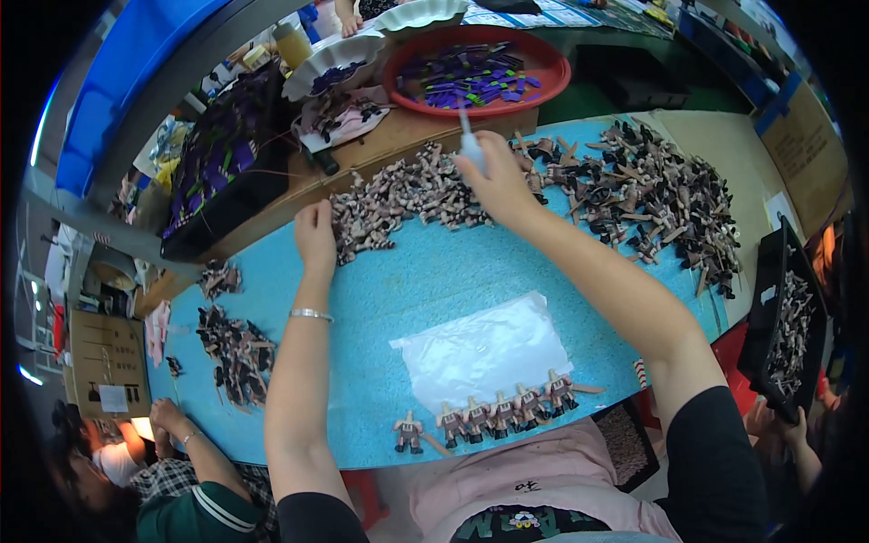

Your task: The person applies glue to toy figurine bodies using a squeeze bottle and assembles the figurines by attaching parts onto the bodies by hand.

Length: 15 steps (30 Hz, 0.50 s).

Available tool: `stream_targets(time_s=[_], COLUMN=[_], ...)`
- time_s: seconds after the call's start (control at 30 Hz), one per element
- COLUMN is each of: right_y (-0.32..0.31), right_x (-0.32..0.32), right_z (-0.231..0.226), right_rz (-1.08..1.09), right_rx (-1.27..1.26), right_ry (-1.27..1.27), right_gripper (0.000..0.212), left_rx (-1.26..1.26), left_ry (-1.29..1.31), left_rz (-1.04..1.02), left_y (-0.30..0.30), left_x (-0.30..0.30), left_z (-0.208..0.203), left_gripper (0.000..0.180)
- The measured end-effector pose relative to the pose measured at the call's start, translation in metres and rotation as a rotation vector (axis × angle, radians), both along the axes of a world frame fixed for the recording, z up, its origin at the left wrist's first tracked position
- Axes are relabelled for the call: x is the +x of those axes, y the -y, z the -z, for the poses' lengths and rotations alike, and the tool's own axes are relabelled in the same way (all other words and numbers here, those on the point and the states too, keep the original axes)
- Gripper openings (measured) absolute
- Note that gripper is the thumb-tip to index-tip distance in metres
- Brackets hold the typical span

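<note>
"How does the bottle [472, 149] look?"
"White, thin-tipped."
"Where?"
"Far side, clasped in the right grip [498, 181], tip jutting farther. Left grip [314, 231], beside the parts [412, 192]: can't tell if it's holding any."

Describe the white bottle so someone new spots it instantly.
Find the round red tub of purple pieces at the top, beyond the blue work surface. Just below its front rim is the wearer's right hand, gripping the white bottle. Its smooth pale body and long thin upward tip set it apart from the brown-and-black figures heaped nearby.
</note>
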State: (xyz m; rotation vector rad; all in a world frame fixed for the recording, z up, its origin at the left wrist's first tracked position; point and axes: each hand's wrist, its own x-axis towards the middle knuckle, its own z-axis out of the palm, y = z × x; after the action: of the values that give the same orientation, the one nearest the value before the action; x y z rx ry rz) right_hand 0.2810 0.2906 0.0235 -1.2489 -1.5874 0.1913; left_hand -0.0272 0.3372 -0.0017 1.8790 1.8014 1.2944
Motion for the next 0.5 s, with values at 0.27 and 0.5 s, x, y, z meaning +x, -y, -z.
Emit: stream_targets(time_s=[0.27, 0.5], right_y=[0.004, 0.042], right_x=[-0.041, -0.055], right_z=[0.002, 0.004], right_rz=[-0.104, -0.183], right_rx=[-0.216, -0.226], right_ry=[-0.134, -0.124], right_gripper=[0.034, 0.048], left_rx=[-0.126, -0.078], left_ry=[0.178, 0.191], left_rz=[0.265, 0.366], left_y=[0.013, 0.054], left_x=[0.018, 0.024], left_z=[-0.004, -0.008], left_gripper=[0.028, 0.022])
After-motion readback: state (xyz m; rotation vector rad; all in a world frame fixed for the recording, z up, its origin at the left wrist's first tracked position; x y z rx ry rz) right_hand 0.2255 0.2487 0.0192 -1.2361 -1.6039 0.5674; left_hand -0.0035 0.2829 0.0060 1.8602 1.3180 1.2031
